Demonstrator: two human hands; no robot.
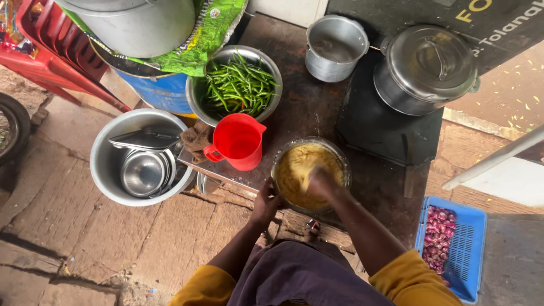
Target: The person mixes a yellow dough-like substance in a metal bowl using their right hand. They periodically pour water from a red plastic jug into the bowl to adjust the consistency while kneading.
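Right under the fingers sits the steel mixing bowl (281, 160), round and shiny-rimmed, filled almost to the edge with a thick yellow batter (300, 170) that looks lumpy and wet. Left hand (265, 205) is on the near rim, fingers curled tight over the edge, clamped on the bowl. Right hand (321, 182) is down in the mix, fingers bunched together and partly sunk in the batter, so whether they grip anything I cannot tell. Just beyond the left fingers stands a red plastic jug (238, 141), handle toward the person, open top, its contents hidden. Past that, a steel bowl of green chillies (238, 85), long and glossy, heaped full. Off to the left of the left fingers, a large steel basin (107, 161) holds stacked smaller bowls and a flat lid. Beyond the right fingers, an empty-looking aluminium pot (335, 46) and a lidded cooking pot (425, 68) on a dark stove (385, 136). To the right of the right fingers, a blue crate (473, 243) with small purple onions (439, 235).
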